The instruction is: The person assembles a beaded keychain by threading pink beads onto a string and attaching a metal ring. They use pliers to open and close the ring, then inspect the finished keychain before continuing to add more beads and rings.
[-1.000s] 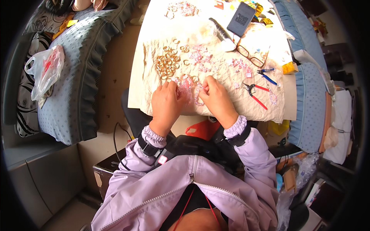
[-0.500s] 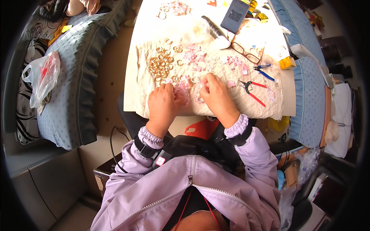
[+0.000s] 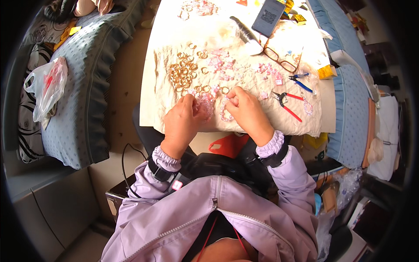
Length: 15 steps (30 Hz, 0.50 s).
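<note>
Pink beads (image 3: 204, 107) touch the left hand (image 3: 179, 124), fingers' (image 3: 188, 100) grasp unclear; right hand (image 3: 252, 114) pinches a bead strand (image 3: 223, 113); phone (image 3: 268, 20) displays a square code (image 3: 267, 17).

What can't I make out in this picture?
All in the head view:
What the left hand pinches, if anything: that hand hides it.
Whether the pink bead strand closes into a loop: the right hand covers part.
Number of gold rings: small and overlapping.
Contents of the plastic bag: obscured by cloudy plastic.

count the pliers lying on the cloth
2: the red-handled pliers, right of the right hand, and the blue-handled pliers, just beyond them, nearer the glasses. No others show, though some may be hidden.
</note>
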Available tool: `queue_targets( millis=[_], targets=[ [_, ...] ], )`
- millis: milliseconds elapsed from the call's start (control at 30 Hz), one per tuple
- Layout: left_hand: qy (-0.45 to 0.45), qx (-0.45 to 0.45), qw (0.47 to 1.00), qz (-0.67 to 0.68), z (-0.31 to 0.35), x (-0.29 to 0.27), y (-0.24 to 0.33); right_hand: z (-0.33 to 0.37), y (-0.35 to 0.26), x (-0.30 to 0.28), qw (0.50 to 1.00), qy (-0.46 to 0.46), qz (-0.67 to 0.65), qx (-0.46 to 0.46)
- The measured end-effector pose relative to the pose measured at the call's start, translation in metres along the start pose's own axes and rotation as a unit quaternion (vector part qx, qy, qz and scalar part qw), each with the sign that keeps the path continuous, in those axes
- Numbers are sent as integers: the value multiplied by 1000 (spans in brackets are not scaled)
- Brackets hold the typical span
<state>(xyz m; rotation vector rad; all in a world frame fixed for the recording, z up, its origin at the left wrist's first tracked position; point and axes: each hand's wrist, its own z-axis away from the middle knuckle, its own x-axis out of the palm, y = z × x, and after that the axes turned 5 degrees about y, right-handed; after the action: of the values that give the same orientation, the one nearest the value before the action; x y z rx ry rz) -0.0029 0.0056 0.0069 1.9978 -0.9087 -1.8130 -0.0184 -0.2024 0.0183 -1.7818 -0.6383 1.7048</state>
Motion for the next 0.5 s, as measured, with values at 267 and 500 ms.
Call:
queue_targets(
  millis=[267,500],
  targets=[
    [18,10,999,37,4,0,-1,-6,0,-3,1000,5,8,6],
    [14,3,998,63,3,-15,1,-3,-1,-24,998,43,-52,0]
  ],
)
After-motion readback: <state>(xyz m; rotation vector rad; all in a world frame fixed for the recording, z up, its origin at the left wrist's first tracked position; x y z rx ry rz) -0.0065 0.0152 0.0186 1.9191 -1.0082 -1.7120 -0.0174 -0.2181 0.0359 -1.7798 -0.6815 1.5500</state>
